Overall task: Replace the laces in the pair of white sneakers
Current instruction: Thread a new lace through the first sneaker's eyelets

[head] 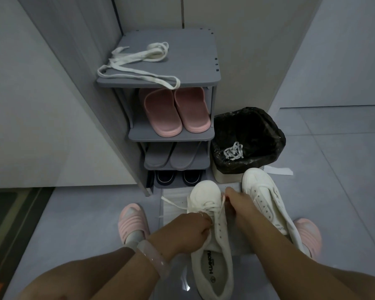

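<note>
Head view: a person crouches on a grey tiled floor in a narrow space between pale walls, facing a grey shoe rack. The left hand grips the near sneaker at its eyelet edge, fingers curled over the side. The right hand pinches a white lace threaded through the sneaker's front eyelets; one lace end trails left across a pale mat under the shoe. The second sneaker lies just to the right, unlaced, its toe near a bin lined with a black bag, inside which sits a bundle of white lace. Loose laces lie across the rack's top shelf, one loop hanging over the front edge. Below, pink slippers fill the second shelf, grey slippers the third, dark shoes the bottom. The person's feet, in pink sandals, flank the mat.
</note>
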Demonstrator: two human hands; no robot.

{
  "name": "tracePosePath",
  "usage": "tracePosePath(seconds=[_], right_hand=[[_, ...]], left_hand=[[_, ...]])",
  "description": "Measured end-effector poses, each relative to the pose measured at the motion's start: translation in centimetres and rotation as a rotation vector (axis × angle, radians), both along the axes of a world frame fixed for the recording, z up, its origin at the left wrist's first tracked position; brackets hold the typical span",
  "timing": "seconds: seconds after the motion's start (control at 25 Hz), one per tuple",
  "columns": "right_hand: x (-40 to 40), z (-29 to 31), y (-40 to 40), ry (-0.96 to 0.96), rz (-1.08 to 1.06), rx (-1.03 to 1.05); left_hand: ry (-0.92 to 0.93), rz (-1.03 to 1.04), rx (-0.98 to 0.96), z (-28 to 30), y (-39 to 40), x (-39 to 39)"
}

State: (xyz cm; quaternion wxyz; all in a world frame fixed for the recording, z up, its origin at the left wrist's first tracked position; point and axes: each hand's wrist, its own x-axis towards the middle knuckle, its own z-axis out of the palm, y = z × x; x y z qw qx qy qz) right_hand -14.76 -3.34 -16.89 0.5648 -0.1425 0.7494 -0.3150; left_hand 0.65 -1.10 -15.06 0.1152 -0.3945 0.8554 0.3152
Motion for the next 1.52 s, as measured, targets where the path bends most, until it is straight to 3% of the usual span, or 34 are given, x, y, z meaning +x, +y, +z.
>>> tracePosePath(seconds=[0.12,0.24,0.48,0.64,0.84,1.0,1.12,1.24,1.28,1.32,1.4,1.44,1.52], right_hand=[[0.4,0.5,-0.4,-0.32,-0.111,-0.093],[0.3,1.0,-0.3,-0.404,-0.071,-0.148],[1.1,2.6,0.3,-0.227,0.201,-0.181],[1.3,1.7,0.4,0.096,0.409,-0.4],[3.3,2.2,0.3,0.183,0.675,-0.532],[3.2,4.7,0.3,-0.002,0.532,-0.605],[1.9,6.0,-0.1,-0.218,0.201,-0.702],[-0.8,6.4,-0.3,-0.096,-0.106,-0.675],[-1.8,6.2,-0.3,0.083,-0.072,-0.622],[-2.5,6.2,-0.2,0.348,0.102,-0.535],[-3.2,6.1,0.4,0.792,0.685,-0.306],[-3.0,6.0,0.9,0.866,0.951,-0.179],[-2.3,4.9,2.1,0.86,1.258,-0.053]], left_hand=[[-0.022,0.005,0.005,0.3,-0.1,0.1],[-0.012,-0.019,0.019,0.5,-0.2,0.3],[-0.012,-0.017,0.04,1.4,-0.2,0.1],[0.037,-0.024,0.079,1.3,0.6,0.0],[0.005,0.071,0.066,1.2,0.5,-0.6],[-0.026,0.075,0.01,1.4,0.4,-0.4],[-0.084,0.125,0.002,1.8,-0.4,-0.1],[-0.059,0.124,0.061,2.4,-0.6,0.0],[0.034,0.184,0.125,2.8,-0.7,0.1],[0.156,0.296,0.203,3.4,-1.1,0.4],[0.453,0.607,0.345,4.9,-2.3,1.2],[0.622,0.739,0.424,5.5,-2.9,1.6],[0.882,0.896,0.584,6.0,-3.3,1.8]])
